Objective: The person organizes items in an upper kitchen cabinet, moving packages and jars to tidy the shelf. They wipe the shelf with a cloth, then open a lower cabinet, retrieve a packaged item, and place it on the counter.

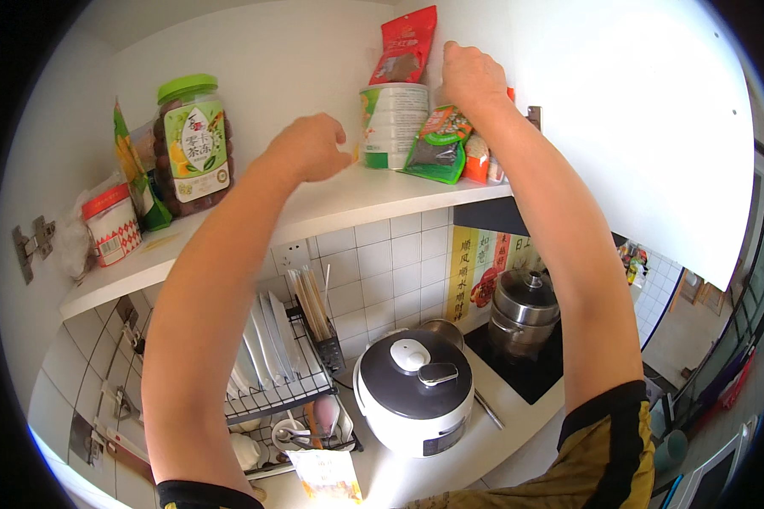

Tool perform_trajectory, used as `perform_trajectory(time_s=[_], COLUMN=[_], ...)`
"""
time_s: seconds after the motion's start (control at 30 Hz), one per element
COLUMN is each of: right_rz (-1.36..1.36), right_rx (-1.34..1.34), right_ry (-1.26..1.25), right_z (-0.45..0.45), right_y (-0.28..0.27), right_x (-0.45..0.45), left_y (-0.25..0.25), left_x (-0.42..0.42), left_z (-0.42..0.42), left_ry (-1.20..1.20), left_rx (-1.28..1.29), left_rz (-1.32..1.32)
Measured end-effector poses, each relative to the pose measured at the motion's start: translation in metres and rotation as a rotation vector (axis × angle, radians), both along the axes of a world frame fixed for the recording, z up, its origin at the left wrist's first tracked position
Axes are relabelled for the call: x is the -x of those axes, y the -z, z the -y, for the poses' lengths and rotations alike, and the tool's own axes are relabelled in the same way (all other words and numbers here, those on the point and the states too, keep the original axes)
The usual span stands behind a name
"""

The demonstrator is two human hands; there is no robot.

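Observation:
My right hand is raised in the cupboard with curled fingers, above a green food packet and a packet with orange ends. Its fingertips face away, so whatever they may hold is hidden. Just right of the shelf's middle stands a white-and-green tin, with a red food pouch upright on its lid. My left hand hovers over the shelf, left of the tin, fingers bent. A small yellow bit shows beyond its fingertips; whether they touch it I cannot tell.
A green-lidded plastic jar, a green-yellow bag and a red-lidded canister line the shelf's left. An opened cupboard door stands right. Below are an electric pressure cooker, a dish rack, a steamer pot and a pouch.

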State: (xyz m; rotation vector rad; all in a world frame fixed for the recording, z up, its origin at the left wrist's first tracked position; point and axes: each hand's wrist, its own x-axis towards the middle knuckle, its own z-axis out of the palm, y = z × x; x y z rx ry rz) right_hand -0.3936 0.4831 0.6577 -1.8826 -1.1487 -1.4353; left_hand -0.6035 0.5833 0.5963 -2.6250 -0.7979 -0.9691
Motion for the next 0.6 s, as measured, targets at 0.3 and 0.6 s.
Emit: perform_trajectory(time_s=[0.3, 0.6], right_rz=[-0.11, -0.18], right_rx=[0.036, 0.148], right_ry=[0.042, 0.046], right_z=[-0.052, -0.059], right_y=[-0.02, -0.022], right_x=[-0.032, -0.027], left_y=[0.008, 0.009], left_x=[-0.004, 0.002], left_z=[0.003, 0.018], left_ry=[-0.116, -0.09], left_rx=[0.072, 0.112], left_rz=[-0.151, -0.149])
